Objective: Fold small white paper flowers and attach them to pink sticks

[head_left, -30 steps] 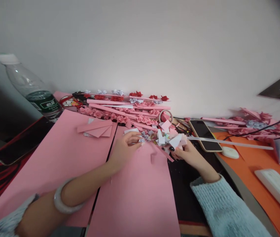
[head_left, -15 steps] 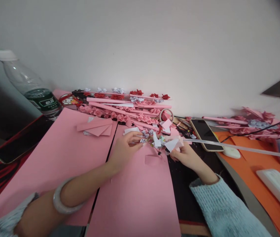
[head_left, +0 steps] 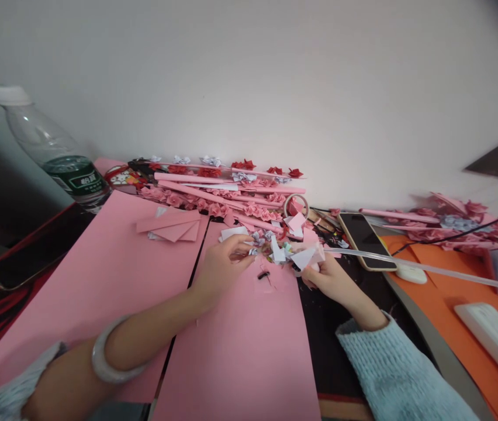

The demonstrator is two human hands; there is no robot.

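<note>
My right hand (head_left: 321,270) is closed around what looks like a pale pink glue gun (head_left: 315,251). A long translucent glue stick (head_left: 419,268) juts out of its back to the right. My left hand (head_left: 225,260) has its fingers bent and thumb drawn in beside a heap of small folded paper bits (head_left: 275,248), white, pink and greenish. Whatever lies between those fingertips is too small to make out. Just below the heap, a small black piece (head_left: 263,275) rests on the right-hand pink paper sheet (head_left: 240,351).
Paper flowers (head_left: 218,207) and pink paper rods (head_left: 196,196) line the wall behind a tape roll (head_left: 296,206). Folded pink papers (head_left: 170,225) lie left. A water bottle (head_left: 73,175) stands at far left; a phone (head_left: 365,240) and orange sheets (head_left: 442,275) are right.
The small black piece on the pink sheet now lies further left, below the paper bits. Both hands stay in nearly the same places.
</note>
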